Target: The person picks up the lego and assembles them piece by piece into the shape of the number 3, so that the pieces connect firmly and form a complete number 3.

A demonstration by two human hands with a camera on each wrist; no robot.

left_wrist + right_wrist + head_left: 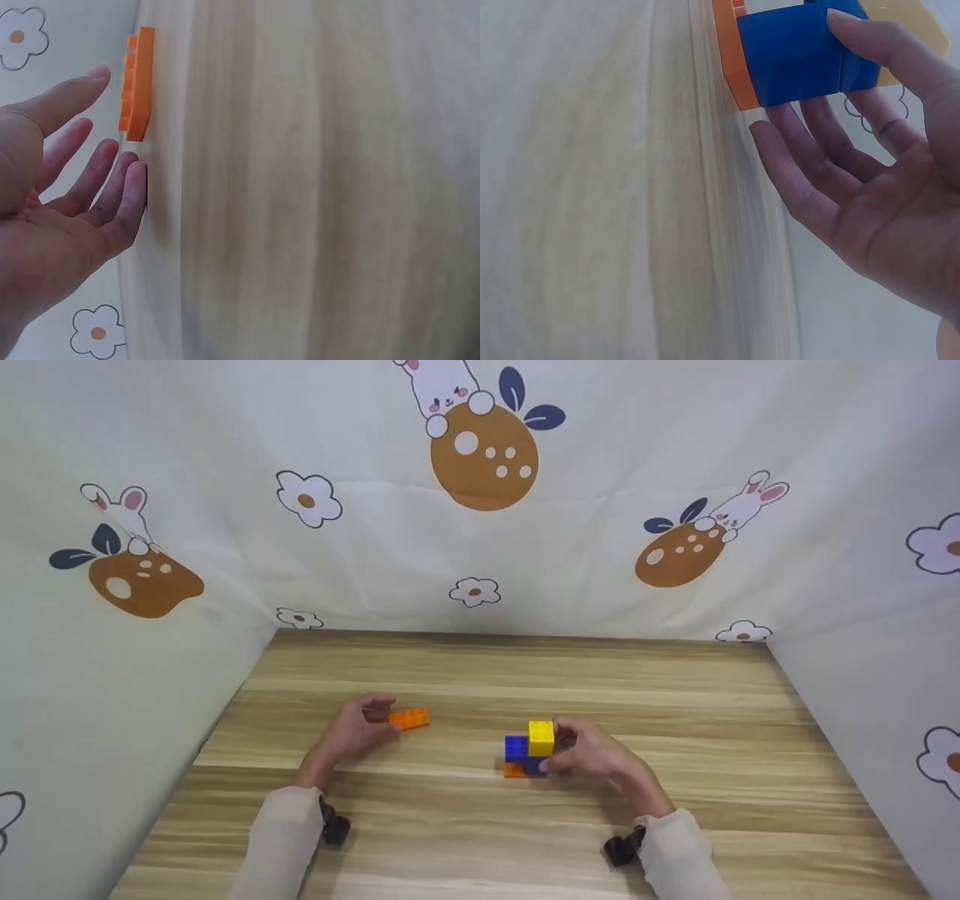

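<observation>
On the table lies a flat orange building brick with studs on top; it stands out as an orange brick beyond the thumb in the left wrist view. My left hand is beside its left end, thumb and fingers spread apart around no object. To the right, my right hand pinches a stack of building bricks between thumb and fingers. In that stack, an orange brick forms the base, blue bricks sit above it, and a yellow brick is on top. The fingers hide the stack's right side.
A wood-grain table spreads under both hands. Pale curtains printed with rabbits, oranges and flowers enclose its back and both sides. A black wrist camera is on the left cuff, and another black camera on the right.
</observation>
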